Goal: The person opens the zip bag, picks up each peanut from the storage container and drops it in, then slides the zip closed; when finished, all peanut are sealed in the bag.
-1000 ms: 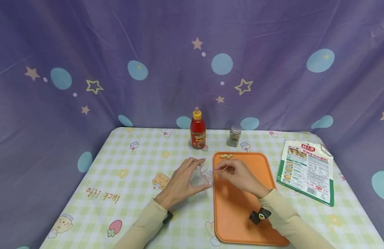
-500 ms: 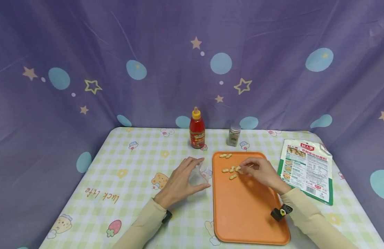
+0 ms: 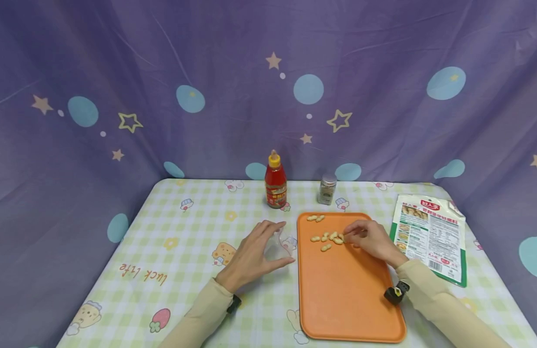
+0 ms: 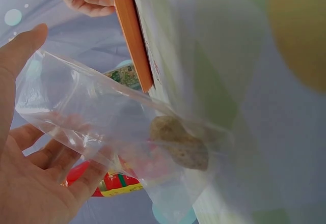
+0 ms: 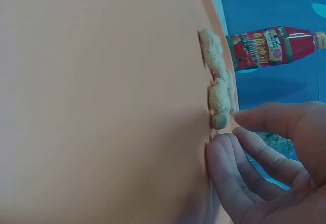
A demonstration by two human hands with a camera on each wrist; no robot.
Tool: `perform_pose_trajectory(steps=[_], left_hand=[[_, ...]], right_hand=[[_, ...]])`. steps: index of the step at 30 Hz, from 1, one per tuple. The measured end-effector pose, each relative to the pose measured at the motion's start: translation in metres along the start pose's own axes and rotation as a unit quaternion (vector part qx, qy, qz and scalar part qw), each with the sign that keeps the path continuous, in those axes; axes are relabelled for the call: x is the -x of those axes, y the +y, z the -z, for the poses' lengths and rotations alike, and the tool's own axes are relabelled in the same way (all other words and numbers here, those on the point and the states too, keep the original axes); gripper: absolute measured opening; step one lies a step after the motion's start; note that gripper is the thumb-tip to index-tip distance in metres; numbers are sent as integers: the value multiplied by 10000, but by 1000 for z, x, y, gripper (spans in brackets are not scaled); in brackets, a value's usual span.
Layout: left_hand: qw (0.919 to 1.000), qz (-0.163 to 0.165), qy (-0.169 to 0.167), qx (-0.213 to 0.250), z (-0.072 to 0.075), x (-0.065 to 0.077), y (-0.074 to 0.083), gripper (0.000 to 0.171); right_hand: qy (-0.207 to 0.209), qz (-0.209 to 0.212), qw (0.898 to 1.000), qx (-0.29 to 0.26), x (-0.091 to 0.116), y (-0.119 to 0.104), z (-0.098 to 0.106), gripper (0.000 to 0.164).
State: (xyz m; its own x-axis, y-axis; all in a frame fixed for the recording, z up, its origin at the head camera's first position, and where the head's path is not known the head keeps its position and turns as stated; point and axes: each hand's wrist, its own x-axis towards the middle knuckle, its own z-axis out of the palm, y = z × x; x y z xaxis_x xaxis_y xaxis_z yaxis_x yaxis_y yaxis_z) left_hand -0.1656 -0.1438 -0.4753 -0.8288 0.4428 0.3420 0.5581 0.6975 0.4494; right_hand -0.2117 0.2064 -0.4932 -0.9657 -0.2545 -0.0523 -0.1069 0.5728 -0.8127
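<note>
In the head view, my left hand [image 3: 251, 253] holds a clear plastic bag [image 3: 277, 246] between its thumb and spread fingers, left of an orange tray [image 3: 342, 304]. A brown peanut [image 4: 179, 142] shows through the bag [image 4: 91, 107] in the left wrist view. Over the tray's upper part, my right hand [image 3: 372, 241] has its thumb and fingertips beside a loose cluster of peanuts [image 3: 333, 236]. The right wrist view shows a small gap between thumb and forefinger, close to the nearest peanut [image 5: 219, 120]; no firm grip is visible there.
Two more peanuts [image 3: 316, 218] lie at the tray's far left corner. Behind stand a red sauce bottle with a yellow cap [image 3: 276, 186] and a small spice jar [image 3: 327, 189]. A white and green food packet [image 3: 429, 237] lies to the right. A purple curtain [image 3: 233, 140] hangs behind the table.
My right hand has moved right from the bag's mouth to the peanuts on the tray, then slightly further right, uncovering more of them. My left hand and the bag have stayed in place.
</note>
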Motion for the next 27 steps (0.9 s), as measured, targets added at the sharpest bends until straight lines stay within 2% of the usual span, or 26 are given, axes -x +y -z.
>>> perform_pose_trajectory(steps=[9,18,27], left_hand=[[10000,-65,17,-7,-2,0,-2,88],[10000,-46,-22,-25,-2,2,-1,87],[10000,-76,4,6,-1,2,0,87]], right_hand=[[-8,313,9988,379,-6,4,-5,13],[60,509,9945,910,-7,-2,-8,9],[148,576,9945,863,-2,-4,-6,12]])
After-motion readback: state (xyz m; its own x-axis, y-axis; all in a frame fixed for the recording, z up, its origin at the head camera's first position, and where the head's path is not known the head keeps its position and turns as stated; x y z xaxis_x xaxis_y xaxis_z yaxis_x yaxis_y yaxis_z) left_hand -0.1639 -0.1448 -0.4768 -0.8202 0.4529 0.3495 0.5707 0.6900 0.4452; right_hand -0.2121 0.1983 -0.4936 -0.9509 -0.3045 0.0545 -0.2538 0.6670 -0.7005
